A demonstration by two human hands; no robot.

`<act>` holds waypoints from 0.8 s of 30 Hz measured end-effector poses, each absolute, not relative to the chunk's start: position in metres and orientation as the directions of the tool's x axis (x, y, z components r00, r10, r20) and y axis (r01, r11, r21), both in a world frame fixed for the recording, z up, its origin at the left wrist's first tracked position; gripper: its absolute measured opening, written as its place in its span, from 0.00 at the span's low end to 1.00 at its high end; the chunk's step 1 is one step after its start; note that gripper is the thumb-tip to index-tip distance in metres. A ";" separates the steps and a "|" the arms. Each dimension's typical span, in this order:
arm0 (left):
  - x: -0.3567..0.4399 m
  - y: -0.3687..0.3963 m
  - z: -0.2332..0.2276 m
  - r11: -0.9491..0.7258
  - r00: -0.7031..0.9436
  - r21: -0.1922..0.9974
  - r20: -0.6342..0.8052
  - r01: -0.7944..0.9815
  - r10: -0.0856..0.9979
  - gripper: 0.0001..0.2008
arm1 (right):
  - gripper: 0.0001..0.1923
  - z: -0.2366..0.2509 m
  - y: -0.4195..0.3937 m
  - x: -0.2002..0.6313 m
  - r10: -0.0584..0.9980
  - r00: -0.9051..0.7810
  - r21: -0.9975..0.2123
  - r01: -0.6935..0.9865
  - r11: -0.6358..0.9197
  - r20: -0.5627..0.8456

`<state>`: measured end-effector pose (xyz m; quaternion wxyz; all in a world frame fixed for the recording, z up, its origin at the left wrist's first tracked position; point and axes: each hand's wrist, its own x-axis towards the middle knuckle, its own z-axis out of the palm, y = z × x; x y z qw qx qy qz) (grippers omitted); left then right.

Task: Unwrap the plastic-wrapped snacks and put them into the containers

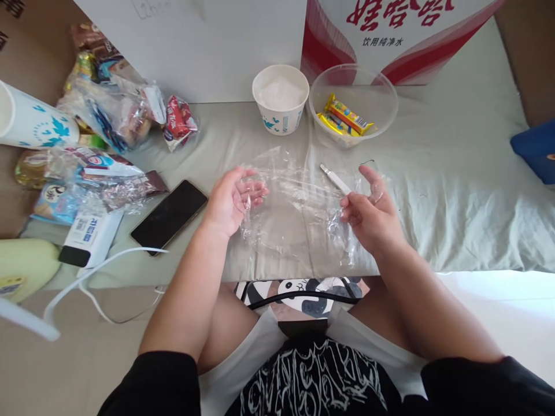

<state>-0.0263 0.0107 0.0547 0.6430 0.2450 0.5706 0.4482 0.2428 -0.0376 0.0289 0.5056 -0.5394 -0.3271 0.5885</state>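
A crumpled sheet of clear plastic film (295, 190) spans the space between my hands above the cloth. My left hand (236, 199) has its fingers apart, with film lying against the fingertips. On the other side, my right hand (370, 214) pinches the film between thumb and bent fingers, while one finger points outward. A slim white-handled tool with a metal tip (336, 179) reaches up to the right thumb; I cannot tell whether it is held or lies behind. Beyond the film stand a paper cup (281, 118) with white material inside and a clear plastic bowl (384, 115) with yellow-wrapped snacks (347, 115).
A black phone (169, 216) lies left of my left forearm. Packaged snacks (108, 115), a tipped paper cup (39, 118), a white box (93, 231) and a white cable (99, 266) crowd the left. White and red cartons (208, 52) rise behind. A blue object (535, 150) is far right.
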 end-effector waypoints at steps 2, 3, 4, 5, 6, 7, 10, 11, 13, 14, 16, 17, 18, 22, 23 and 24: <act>-0.031 0.005 0.054 0.484 0.062 0.862 -0.481 -0.152 0.875 0.28 | 0.39 0.030 -0.034 0.245 0.936 0.132 -0.919 -0.275 -0.283 -0.327; -0.032 0.002 0.054 0.467 0.092 0.878 -0.459 -0.106 0.884 0.36 | 0.40 0.031 -0.032 0.246 0.932 0.145 -0.913 -0.301 -0.277 -0.331; -0.032 0.000 0.053 0.436 0.101 0.896 -0.428 -0.081 0.898 0.41 | 0.41 0.032 -0.032 0.247 0.932 0.157 -0.908 -0.327 -0.263 -0.326; -0.033 -0.001 0.053 0.392 0.087 0.917 -0.386 -0.074 0.918 0.45 | 0.42 0.033 -0.033 0.248 0.935 0.164 -0.906 -0.347 -0.243 -0.314; -0.033 -0.002 0.052 0.341 0.058 0.937 -0.337 -0.078 0.940 0.46 | 0.44 0.033 -0.034 0.248 0.941 0.164 -0.907 -0.357 -0.224 -0.297; -0.033 -0.003 0.051 0.291 0.023 0.953 -0.291 -0.085 0.957 0.46 | 0.45 0.034 -0.036 0.249 0.948 0.155 -0.912 -0.351 -0.211 -0.278; -0.034 -0.002 0.047 0.189 -0.051 0.976 -0.195 -0.105 0.979 0.40 | 0.51 0.032 -0.043 0.251 0.965 0.073 -0.941 -0.252 -0.228 -0.253; -0.035 -0.001 0.046 0.164 -0.067 0.980 -0.173 -0.114 0.983 0.36 | 0.52 0.030 -0.045 0.251 0.967 0.039 -0.949 -0.205 -0.240 -0.253; -0.036 0.000 0.042 0.110 -0.091 0.984 -0.123 -0.137 0.988 0.29 | 0.53 0.028 -0.049 0.251 0.972 -0.011 -0.964 -0.132 -0.233 -0.233; -0.037 0.001 0.040 0.081 -0.100 0.986 -0.096 -0.146 0.990 0.26 | 0.52 0.028 -0.050 0.251 0.978 -0.024 -0.972 -0.112 -0.207 -0.206; -0.038 0.002 0.037 0.026 -0.115 0.988 -0.044 -0.152 0.992 0.22 | 0.49 0.030 -0.051 0.251 0.993 -0.017 -0.988 -0.091 -0.122 -0.121; -0.039 0.002 0.036 0.007 -0.119 0.989 -0.024 -0.144 0.993 0.20 | 0.45 0.031 -0.052 0.251 0.997 0.004 -0.994 -0.077 -0.072 -0.073; -0.039 0.002 0.035 -0.007 -0.119 0.992 -0.009 -0.129 0.993 0.19 | 0.40 0.033 -0.052 0.251 0.999 0.034 -0.998 -0.055 -0.024 -0.026; -0.041 0.003 0.034 -0.056 -0.084 0.998 0.054 -0.025 0.995 0.17 | 0.16 0.039 -0.048 0.254 0.983 0.150 -0.990 0.109 0.089 0.105; -0.042 0.003 0.034 -0.072 -0.055 0.997 0.073 0.002 0.996 0.18 | 0.15 0.039 -0.046 0.256 0.978 0.167 -0.984 0.144 0.102 0.126; -0.044 0.003 0.034 -0.087 -0.018 0.996 0.088 0.029 0.996 0.20 | 0.17 0.038 -0.044 0.257 0.973 0.184 -0.979 0.170 0.112 0.143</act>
